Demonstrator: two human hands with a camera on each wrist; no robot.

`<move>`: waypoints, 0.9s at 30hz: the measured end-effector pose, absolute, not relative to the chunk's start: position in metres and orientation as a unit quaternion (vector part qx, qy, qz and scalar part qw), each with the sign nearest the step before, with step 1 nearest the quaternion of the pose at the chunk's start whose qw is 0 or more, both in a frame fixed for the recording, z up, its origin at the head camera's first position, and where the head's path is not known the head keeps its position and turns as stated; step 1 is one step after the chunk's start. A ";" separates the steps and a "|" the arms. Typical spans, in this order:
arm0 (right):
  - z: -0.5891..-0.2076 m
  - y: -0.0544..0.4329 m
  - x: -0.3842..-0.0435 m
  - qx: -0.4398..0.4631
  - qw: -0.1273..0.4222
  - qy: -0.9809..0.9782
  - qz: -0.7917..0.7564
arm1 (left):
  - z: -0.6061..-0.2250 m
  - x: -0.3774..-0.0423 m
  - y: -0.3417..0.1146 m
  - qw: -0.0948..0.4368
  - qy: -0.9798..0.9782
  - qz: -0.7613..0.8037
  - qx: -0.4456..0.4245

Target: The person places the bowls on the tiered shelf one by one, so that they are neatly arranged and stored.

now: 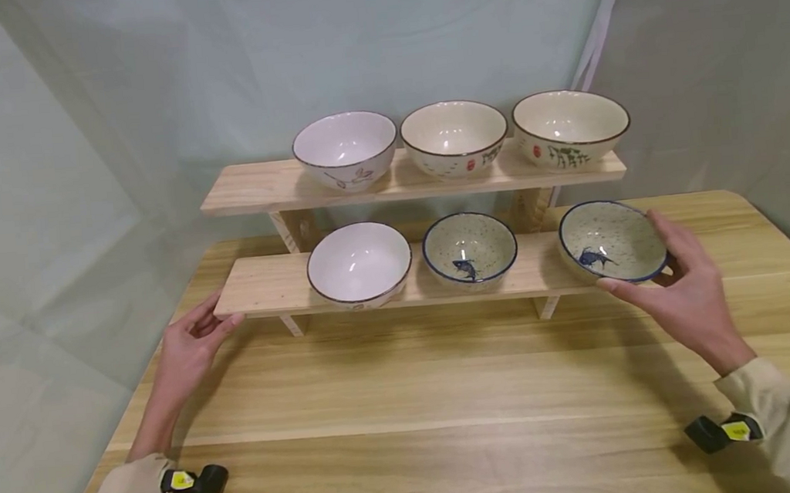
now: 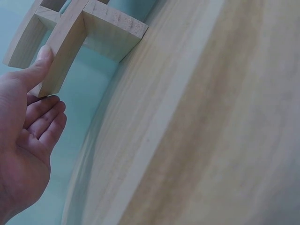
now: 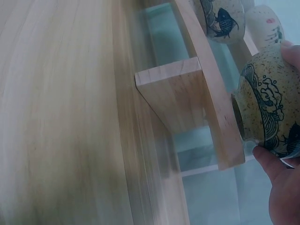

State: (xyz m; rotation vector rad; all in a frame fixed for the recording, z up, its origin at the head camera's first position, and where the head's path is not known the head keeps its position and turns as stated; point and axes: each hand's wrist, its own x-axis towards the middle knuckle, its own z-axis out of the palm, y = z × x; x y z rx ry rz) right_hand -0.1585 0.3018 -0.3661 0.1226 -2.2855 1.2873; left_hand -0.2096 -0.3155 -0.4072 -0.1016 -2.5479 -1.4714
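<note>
At the right end of the lower shelf board, my right hand (image 1: 694, 292) grips a speckled bowl (image 1: 610, 237) with a blue rim and blue fish, thumb at its near side and fingers at its right. In the right wrist view the foot of this speckled bowl (image 3: 272, 101) is close to the board; whether it touches cannot be told. My left hand (image 1: 190, 344) holds the left end of the lower shelf (image 1: 259, 284), its thumb (image 2: 44, 56) on the board's edge. Beside the gripped bowl on that shelf stand a smaller-looking fish bowl (image 1: 470, 248) and a white bowl (image 1: 359, 263).
The upper shelf (image 1: 244, 189) bears a white bowl with a leaf pattern (image 1: 346, 150) and two cream bowls, one in the middle (image 1: 454, 137) and one at right (image 1: 570, 128). The two-tier stand is on a wooden table (image 1: 435, 398), with pale cloth (image 1: 379, 46) behind.
</note>
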 end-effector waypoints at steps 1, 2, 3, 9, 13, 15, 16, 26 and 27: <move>-0.366 0.301 -0.159 0.047 0.256 -0.840 0.476 | -0.407 -0.209 -0.315 0.099 -0.862 -0.495 -0.035; -0.366 0.300 -0.160 0.049 0.257 -0.838 0.479 | -0.407 -0.209 -0.315 0.098 -0.862 -0.496 -0.035; -0.366 0.299 -0.160 0.050 0.259 -0.838 0.479 | -0.406 -0.209 -0.315 0.098 -0.863 -0.495 -0.035; -0.365 0.295 -0.162 0.056 0.261 -0.834 0.483 | -0.406 -0.209 -0.314 0.101 -0.862 -0.495 -0.039; -0.364 0.294 -0.163 0.058 0.251 -0.838 0.481 | -0.406 -0.209 -0.313 0.101 -0.863 -0.494 -0.039; -0.363 0.292 -0.164 0.060 0.248 -0.838 0.481 | -0.405 -0.209 -0.314 0.100 -0.864 -0.492 -0.037; -0.363 0.292 -0.164 0.060 0.247 -0.838 0.482 | -0.405 -0.208 -0.314 0.099 -0.864 -0.492 -0.036; -0.363 0.287 -0.165 0.072 0.253 -0.840 0.475 | -0.406 -0.209 -0.316 0.093 -0.862 -0.496 -0.036; -0.363 0.287 -0.165 0.072 0.252 -0.841 0.474 | -0.407 -0.210 -0.317 0.093 -0.862 -0.497 -0.035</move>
